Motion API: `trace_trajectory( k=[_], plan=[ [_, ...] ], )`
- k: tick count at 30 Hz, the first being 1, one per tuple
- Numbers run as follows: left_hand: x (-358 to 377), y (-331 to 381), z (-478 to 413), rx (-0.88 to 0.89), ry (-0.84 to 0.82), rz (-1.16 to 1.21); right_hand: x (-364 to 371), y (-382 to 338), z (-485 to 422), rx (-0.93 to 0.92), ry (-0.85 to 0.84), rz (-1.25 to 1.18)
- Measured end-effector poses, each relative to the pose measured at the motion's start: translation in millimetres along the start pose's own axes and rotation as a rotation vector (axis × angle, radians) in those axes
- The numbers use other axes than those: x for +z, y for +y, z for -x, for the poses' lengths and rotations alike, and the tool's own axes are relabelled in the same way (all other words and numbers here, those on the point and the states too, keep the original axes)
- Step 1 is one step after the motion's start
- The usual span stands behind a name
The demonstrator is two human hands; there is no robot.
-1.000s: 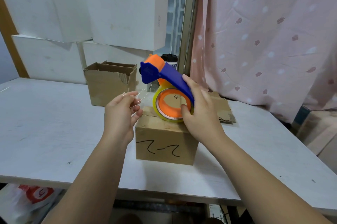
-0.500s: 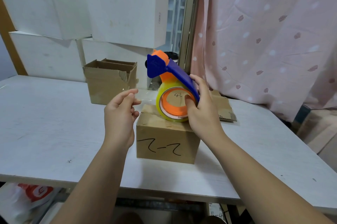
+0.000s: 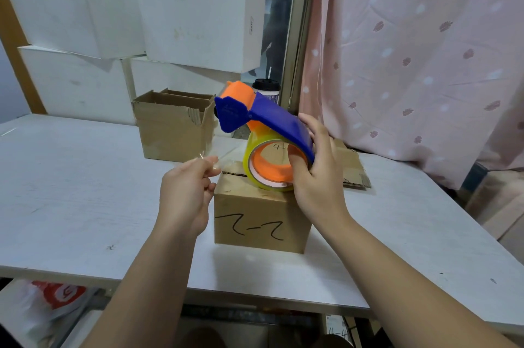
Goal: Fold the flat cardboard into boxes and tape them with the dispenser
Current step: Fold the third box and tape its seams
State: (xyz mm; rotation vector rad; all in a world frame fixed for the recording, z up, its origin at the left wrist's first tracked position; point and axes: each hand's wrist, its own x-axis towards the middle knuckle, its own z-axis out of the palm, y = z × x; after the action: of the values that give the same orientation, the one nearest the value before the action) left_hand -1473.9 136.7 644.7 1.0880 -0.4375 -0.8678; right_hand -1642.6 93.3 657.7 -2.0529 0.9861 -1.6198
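At frame centre the right hand (image 3: 317, 166) gripped the blue-and-orange tape dispenser (image 3: 263, 132) above the small brown cardboard box (image 3: 261, 214) — the left hand (image 3: 187, 191) pinched the clear tape's free end (image 3: 218, 157), presumably for tension.

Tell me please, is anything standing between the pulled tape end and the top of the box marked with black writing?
Nothing visible does. The left hand pinches the clear tape end just above the box, beside its top left edge. The right hand holds the dispenser over the top.
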Motion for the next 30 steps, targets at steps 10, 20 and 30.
trace_trajectory(
  k=[10,20,30],
  plan=[
    [-9,-5,-9,-0.168,-0.061,0.078,0,5,-2,0.047,-0.032,0.045],
    [-14,-16,-8,-0.07,-0.036,-0.233,1,-2,4,-0.036,-0.042,0.113],
    [-17,-18,-11,0.018,-0.042,-0.473,2,1,4,-0.056,-0.04,0.118]
  ],
)
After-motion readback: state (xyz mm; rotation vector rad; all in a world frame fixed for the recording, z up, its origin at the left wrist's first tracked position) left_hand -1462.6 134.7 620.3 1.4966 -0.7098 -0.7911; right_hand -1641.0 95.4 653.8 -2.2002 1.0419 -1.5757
